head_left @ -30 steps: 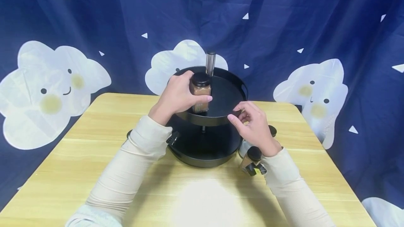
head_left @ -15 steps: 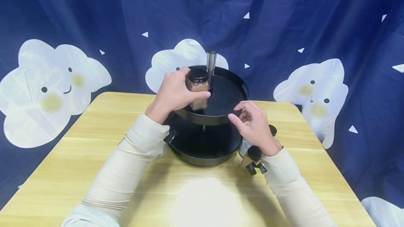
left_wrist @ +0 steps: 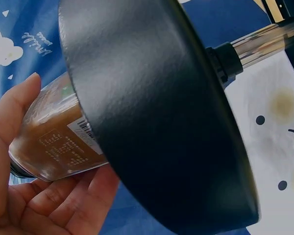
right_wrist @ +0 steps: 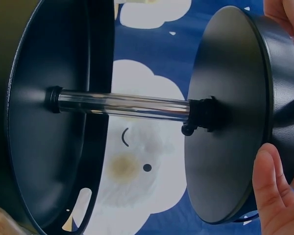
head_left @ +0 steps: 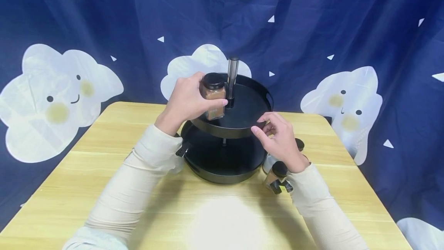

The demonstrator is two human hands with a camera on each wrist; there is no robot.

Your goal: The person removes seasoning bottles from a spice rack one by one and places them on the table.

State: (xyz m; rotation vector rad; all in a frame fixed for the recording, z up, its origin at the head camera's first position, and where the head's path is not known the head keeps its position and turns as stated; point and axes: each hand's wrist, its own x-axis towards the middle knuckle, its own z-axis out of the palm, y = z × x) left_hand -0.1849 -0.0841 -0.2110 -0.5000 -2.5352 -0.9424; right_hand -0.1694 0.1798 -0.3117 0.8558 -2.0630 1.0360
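Note:
My left hand point(head_left: 185, 101) grips a spice jar point(head_left: 213, 95) of brown powder with a black lid, thumb across its front. The jar is upright over the left part of the upper tray point(head_left: 248, 105) of a black two-tier turntable rack. In the left wrist view, the tray wall hides the jar's point(left_wrist: 56, 144) base, so I cannot tell whether it touches the tray floor. My right hand point(head_left: 277, 132) holds the upper tray's near right rim, with its thumb point(right_wrist: 265, 169) at the lower edge in the right wrist view. Below sits the lower tray point(head_left: 225, 178).
Beside my right wrist stands another jar point(head_left: 272, 178) with brown contents and a black lid. A pale jar point(head_left: 268, 163) and a further black lid point(head_left: 300, 144) are partly hidden behind that hand. A clear post point(head_left: 232, 76) rises from the upper tray.
My left hand has moved the spice jar a little left and away from me, uncovering more of the clear post. My right hand stays at the tray rim.

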